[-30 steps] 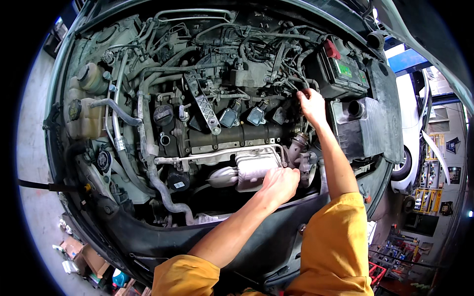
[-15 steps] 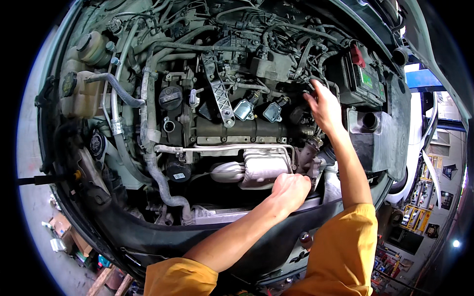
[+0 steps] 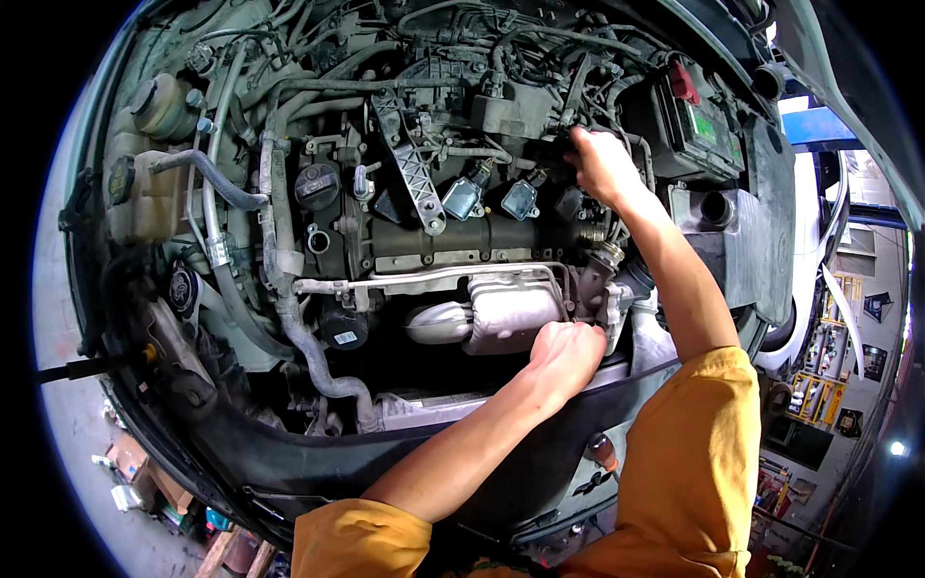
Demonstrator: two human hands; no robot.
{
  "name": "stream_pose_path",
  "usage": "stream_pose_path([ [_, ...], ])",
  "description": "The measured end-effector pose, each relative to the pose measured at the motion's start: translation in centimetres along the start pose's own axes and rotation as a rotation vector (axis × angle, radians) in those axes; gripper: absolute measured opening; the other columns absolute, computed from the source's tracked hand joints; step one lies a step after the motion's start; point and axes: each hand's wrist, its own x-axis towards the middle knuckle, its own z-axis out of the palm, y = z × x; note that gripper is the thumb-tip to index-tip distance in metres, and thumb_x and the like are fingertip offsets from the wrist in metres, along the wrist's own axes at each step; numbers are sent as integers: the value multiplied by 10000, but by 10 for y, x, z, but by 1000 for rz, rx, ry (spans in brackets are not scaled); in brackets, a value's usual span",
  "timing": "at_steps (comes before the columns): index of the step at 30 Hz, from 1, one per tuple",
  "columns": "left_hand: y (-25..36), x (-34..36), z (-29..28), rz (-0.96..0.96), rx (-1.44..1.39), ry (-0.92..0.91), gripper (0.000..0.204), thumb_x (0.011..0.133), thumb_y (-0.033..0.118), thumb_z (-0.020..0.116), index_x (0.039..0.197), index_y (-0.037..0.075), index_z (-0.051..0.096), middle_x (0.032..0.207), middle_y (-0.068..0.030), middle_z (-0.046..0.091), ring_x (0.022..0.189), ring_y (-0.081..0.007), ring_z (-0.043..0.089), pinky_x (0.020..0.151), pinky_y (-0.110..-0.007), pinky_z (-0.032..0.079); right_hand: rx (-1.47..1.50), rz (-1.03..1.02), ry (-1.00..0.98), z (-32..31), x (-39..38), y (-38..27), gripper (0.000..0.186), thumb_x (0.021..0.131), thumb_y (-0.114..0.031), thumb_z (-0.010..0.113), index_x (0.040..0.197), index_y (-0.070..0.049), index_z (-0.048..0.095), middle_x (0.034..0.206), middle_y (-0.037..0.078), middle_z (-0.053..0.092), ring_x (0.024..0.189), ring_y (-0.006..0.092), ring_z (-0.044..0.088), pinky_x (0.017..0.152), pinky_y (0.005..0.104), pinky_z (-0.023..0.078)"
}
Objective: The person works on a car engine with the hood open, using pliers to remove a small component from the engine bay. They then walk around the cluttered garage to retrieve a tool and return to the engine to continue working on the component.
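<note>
Over the engine, my right hand (image 3: 602, 166) has its fingers curled in among dark hoses and connectors right of the ignition coils (image 3: 520, 199); what they grip is hidden. My left hand (image 3: 568, 352) is closed lower down, beside the pale metal heat shield (image 3: 511, 313) and a metal housing (image 3: 605, 270) at the engine's right end. Its fingertips are out of sight, so I cannot tell what they hold. A ribbed metal bracket (image 3: 414, 183) crosses the engine left of the coils.
A battery (image 3: 689, 135) and black airbox (image 3: 727, 270) flank my right arm. An orange-handled tool (image 3: 604, 455) rests at the car's front edge, between my arms. A translucent reservoir (image 3: 135, 212) is at left; cardboard (image 3: 140, 462) lies on the floor; shelving (image 3: 829, 347) stands at right.
My view has shifted slightly. My right hand has moved a little up and left among the hoses, its fingers now further in. My left hand stays closed by the housing.
</note>
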Motion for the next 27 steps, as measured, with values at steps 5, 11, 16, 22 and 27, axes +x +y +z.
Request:
stream_pose_path([
  [5, 1, 0, 4, -10, 5, -36, 77, 710, -15, 602, 780, 5, 627, 752, -199, 676, 763, -348, 694, 632, -443, 526, -32, 12, -18, -4, 1, -8, 200, 720, -12, 618, 911, 31, 578, 824, 249, 647, 840, 421, 643, 758, 474, 522],
  [11, 0, -1, 9, -31, 30, -60, 81, 723, 11, 607, 791, 26, 649, 770, -192, 682, 786, -345, 693, 660, -438, 528, -41, -7, -21, -5, 1, -15, 221, 705, -21, 648, 914, 12, 585, 837, 237, 643, 843, 414, 642, 744, 470, 526],
  [16, -4, -5, 11, 44, 55, 15, 102, 820, 115, 588, 774, 24, 592, 702, -200, 645, 742, -403, 654, 662, -496, 503, 15, 55, -33, -10, -5, -15, 191, 729, -50, 651, 910, -5, 609, 873, 234, 669, 843, 399, 663, 735, 468, 539],
  [22, -18, 4, 15, 1, 151, 79, 197, 869, 232, 612, 798, 49, 614, 749, -214, 642, 773, -421, 635, 689, -516, 496, 161, 366, 115, -11, -49, -44, 364, 879, -225, 619, 1112, 12, 471, 905, 231, 679, 836, 386, 681, 720, 473, 552],
  [27, -59, 23, 15, 516, 394, 196, 382, 918, 266, 556, 1236, 55, 578, 1137, -183, 658, 1050, -300, 636, 872, -426, 499, 430, 240, 454, -82, -170, -132, 255, 833, -183, 656, 979, -34, 510, 872, 183, 665, 837, 380, 668, 692, 474, 545],
])
